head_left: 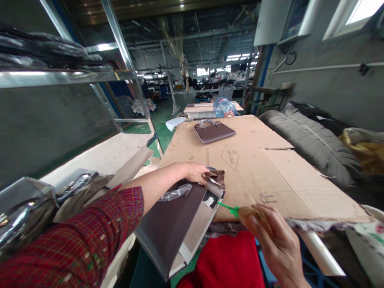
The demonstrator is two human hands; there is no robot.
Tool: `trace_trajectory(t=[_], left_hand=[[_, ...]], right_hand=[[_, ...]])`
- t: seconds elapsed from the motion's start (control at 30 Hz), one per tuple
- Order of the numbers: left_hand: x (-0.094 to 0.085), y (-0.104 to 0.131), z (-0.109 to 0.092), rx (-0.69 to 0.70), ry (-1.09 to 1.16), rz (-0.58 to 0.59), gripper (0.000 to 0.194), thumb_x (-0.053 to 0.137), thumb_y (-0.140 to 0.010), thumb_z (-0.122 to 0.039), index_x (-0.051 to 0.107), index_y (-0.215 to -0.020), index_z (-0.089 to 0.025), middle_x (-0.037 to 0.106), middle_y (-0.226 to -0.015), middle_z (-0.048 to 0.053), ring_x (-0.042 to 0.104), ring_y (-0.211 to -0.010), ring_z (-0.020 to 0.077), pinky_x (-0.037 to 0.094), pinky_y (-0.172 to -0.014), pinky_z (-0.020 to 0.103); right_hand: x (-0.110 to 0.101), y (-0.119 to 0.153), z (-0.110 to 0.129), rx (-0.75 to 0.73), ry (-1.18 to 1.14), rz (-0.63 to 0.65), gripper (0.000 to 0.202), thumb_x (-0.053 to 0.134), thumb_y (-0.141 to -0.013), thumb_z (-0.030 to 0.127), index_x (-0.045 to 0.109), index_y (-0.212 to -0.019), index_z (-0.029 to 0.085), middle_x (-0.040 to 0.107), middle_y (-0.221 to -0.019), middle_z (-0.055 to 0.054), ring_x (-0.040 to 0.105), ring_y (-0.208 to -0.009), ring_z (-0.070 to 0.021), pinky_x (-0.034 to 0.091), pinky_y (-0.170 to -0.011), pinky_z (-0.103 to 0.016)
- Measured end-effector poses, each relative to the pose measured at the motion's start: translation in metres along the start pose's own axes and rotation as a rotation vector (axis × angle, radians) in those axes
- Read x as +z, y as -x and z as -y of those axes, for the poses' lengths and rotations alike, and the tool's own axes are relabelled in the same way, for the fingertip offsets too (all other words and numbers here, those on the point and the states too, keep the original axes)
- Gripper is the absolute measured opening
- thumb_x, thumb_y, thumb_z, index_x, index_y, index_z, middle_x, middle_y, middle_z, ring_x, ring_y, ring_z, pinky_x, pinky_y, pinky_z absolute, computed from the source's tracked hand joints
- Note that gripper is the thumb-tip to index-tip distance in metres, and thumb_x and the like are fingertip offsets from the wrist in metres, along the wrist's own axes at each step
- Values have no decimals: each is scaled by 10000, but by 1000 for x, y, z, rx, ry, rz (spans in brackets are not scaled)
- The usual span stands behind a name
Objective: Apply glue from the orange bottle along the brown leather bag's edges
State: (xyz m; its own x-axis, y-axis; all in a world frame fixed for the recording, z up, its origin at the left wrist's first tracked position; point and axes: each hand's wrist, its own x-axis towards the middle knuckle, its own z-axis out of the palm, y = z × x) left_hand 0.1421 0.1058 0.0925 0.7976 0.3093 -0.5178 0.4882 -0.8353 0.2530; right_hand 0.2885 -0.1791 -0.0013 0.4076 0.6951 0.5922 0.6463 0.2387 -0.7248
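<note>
The brown bag is gripped at its top by the left hand. A green-tipped tool is pinched in the right hand, pointing toward ten o'clock at the bag, just beside it.

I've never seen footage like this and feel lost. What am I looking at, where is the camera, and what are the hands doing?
There is no machine here: a person wears a camera on the head, looking down at their own two bare hands, so the view is wide and bent. The left hand, with a red plaid sleeve, grips the top edge of a brown bag that overhangs the near edge of a table covered in cardboard. The right hand holds a small tool with a green tip pointed at the bag. Farther back on the cardboard lies a second brown bag, and beyond it stand blue water bottles.
</note>
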Motion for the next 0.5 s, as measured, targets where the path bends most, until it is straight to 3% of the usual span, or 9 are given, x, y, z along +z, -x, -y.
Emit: trace_trajectory(t=[0.07,0.17,0.3,0.5], left_hand=[[0,1,-1,-1,1,2,333,724,-871,-461,772,-1112,-237,776,-932,7,648,-795,164,416,-642,228],[-2,3,-5,4,6,5,334,712,-890,-435,763,-1157,-241,776,-973,5,648,-810,161,430,-675,230],[-4,6,-10,-7,10,13,370,697,-903,-373,726,-1257,-267,782,-1014,-11,658,-827,157,443,-713,226],[-5,7,-10,-15,-7,22,382,693,-905,-389,727,-1257,-245,787,-1090,24,674,-912,185,428,-707,235]], right_hand=[[-1,-1,1,-16,12,-19,90,635,-1016,280,698,-1078,267,717,-1038,-20,699,-958,-163,549,-809,-195],[-3,1,3,-17,-10,66,98,622,-1024,287,702,-1078,271,726,-1027,-21,712,-954,-170,557,-775,-201],[-4,5,1,28,-5,9,97,638,-1015,310,709,-1062,264,731,-1028,-26,711,-949,-186,562,-770,-221],[1,13,5,36,-40,61,121,625,-1017,289,701,-1110,273,723,-1044,-25,709,-942,-185,566,-781,-227]])
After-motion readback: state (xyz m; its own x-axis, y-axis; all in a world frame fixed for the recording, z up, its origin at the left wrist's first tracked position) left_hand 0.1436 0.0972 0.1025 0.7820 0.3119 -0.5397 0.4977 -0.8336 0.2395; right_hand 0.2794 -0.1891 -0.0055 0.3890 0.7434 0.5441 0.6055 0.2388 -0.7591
